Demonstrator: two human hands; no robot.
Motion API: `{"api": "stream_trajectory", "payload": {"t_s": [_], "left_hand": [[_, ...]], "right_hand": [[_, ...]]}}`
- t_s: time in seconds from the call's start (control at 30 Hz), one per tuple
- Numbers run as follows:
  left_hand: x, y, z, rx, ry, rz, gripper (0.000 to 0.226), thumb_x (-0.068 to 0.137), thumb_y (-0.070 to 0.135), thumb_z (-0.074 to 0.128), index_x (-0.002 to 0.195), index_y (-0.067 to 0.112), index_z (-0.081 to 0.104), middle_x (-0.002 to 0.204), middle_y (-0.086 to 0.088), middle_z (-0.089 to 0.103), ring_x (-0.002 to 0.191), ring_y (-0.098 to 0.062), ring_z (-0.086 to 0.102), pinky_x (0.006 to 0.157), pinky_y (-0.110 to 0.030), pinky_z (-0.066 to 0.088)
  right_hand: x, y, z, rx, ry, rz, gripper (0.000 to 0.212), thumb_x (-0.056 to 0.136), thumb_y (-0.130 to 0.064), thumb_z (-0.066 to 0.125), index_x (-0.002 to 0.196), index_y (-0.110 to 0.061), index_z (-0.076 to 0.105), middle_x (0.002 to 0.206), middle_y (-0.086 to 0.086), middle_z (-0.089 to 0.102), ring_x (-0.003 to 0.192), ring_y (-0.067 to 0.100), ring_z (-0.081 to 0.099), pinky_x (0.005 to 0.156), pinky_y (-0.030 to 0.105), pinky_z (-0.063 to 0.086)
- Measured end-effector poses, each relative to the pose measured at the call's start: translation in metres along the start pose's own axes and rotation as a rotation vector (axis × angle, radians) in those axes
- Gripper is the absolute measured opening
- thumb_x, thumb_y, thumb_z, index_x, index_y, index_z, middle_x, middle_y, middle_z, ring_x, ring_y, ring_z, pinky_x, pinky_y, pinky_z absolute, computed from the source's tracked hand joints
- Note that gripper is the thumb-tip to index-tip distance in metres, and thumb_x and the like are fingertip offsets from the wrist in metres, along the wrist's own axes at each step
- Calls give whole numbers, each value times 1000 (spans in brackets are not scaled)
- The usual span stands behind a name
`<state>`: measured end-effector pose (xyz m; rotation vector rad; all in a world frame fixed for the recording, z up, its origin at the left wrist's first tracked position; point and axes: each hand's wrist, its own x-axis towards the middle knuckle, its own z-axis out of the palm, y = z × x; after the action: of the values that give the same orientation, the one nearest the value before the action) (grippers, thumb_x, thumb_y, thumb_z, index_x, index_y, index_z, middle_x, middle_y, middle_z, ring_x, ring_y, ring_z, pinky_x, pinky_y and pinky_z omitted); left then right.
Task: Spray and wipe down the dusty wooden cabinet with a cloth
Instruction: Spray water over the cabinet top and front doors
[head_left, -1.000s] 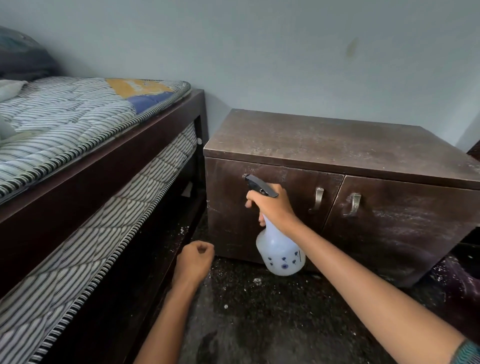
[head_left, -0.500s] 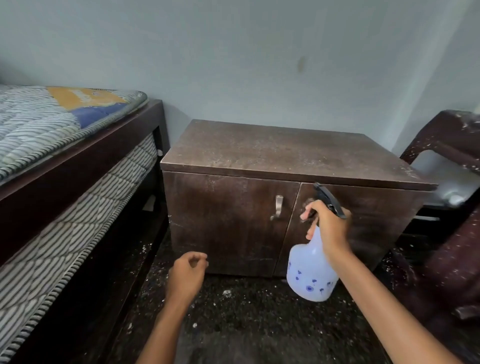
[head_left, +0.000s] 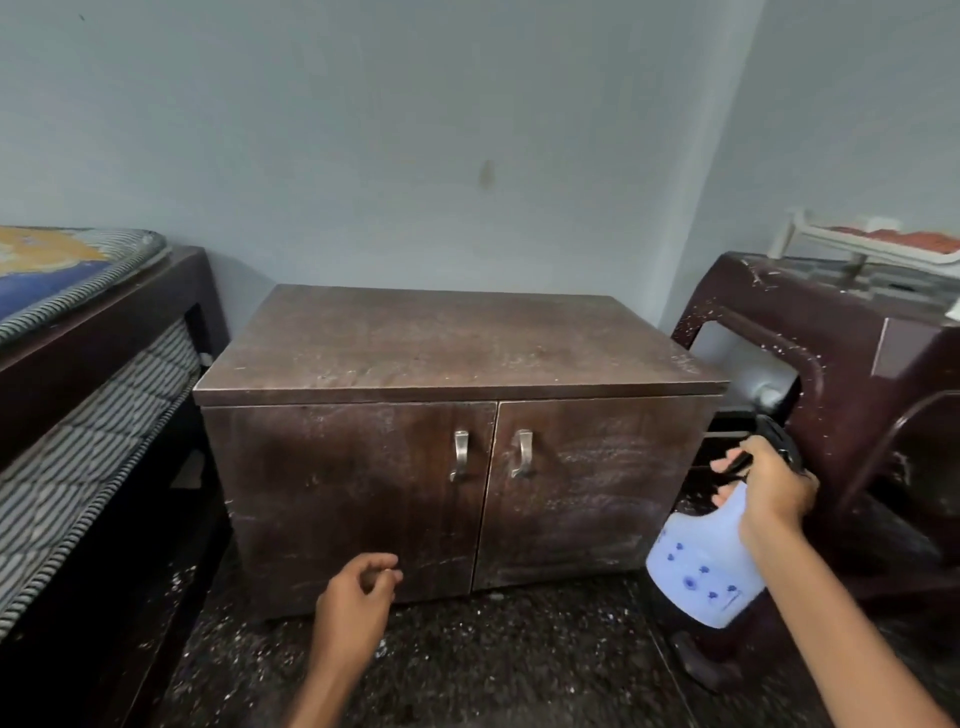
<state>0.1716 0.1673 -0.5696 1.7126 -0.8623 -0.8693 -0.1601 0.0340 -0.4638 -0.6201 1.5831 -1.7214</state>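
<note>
A low dark wooden cabinet (head_left: 457, 348) with two doors and metal handles stands against the wall, its top and right door streaked with pale dust. My right hand (head_left: 769, 488) grips the neck of a translucent spray bottle (head_left: 701, 566) with blue dots and a black trigger head, held just off the cabinet's front right corner. My left hand (head_left: 358, 597) hovers low in front of the left door, fingers loosely curled, holding nothing. No cloth is in view.
A bed (head_left: 78, 332) with a striped mattress runs along the left, close to the cabinet. A dark maroon plastic chair (head_left: 852, 353) stands at the right, with a white tray (head_left: 878, 244) behind it. The speckled floor (head_left: 493, 670) is littered with white debris.
My right hand has carried the spray bottle rightwards, from the left door across to past the cabinet's right corner. The view has shifted right too. My left hand stays low.
</note>
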Motion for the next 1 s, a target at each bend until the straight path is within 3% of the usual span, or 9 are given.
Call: {"api": "stream_trajectory", "payload": {"t_s": [0.07,0.23,0.33,0.4,0.5,0.6,0.73,0.9,1.0], "left_hand": [[-3,4,3,-30,2,33,17,89,5,53,88,17,66,81,1,71,83,-26,68,79,-40,52],[-24,51,13,-166,-61,213,25,88,3,55,89,26,67,83,10,75,90,-16,68,84,-27,52],[-47,110,34,-181,-256,348,21,86,10,61,99,26,66,97,4,73,94,-7,66,75,-8,49],[-59,149,53,-134,-430,394,29,83,24,66,111,28,61,111,8,66,103,-6,62,79,-11,49],[-72,191,73,0,-675,463,56,67,54,69,118,44,49,124,18,53,112,-1,54,90,-19,48],[-78,222,93,55,-779,581,47,71,27,78,105,41,48,105,27,60,96,10,58,78,-12,50],[-57,248,112,202,-690,710,75,56,45,83,119,33,44,113,12,57,102,-5,58,89,-35,53],[-27,300,131,194,-579,749,65,57,43,84,113,37,52,105,18,60,95,-1,59,77,-20,48],[-12,349,144,159,-498,741,69,50,55,79,110,38,49,101,23,57,93,4,56,72,-16,45]], "right_hand": [[1,-9,-9,-30,-99,14,14,66,-12,56,72,0,60,48,7,63,28,17,36,43,25,41],[-36,-42,-15,-83,-619,-29,24,87,-18,54,91,0,69,95,24,69,42,24,44,43,27,43],[-58,-62,-6,3,-784,14,25,83,-23,56,96,-6,70,106,19,69,34,17,41,37,25,40],[-70,-78,2,108,-846,14,36,75,-26,61,104,-5,66,113,16,67,32,16,41,35,23,39],[-79,-104,17,201,-880,-23,36,72,-26,68,105,-12,66,116,24,62,31,16,42,35,22,38],[-81,-133,27,197,-877,-76,22,72,-33,65,89,-21,73,108,43,50,32,18,42,39,24,39],[-66,-160,44,199,-844,-194,36,71,-33,67,100,-12,65,82,26,60,32,21,42,41,25,40],[-34,-206,64,180,-729,-235,36,79,-22,70,104,2,61,81,23,57,48,20,54,50,26,49],[-7,-240,63,-97,-753,-328,21,78,-25,73,95,-13,67,89,8,66,78,20,62,70,30,49]]}}
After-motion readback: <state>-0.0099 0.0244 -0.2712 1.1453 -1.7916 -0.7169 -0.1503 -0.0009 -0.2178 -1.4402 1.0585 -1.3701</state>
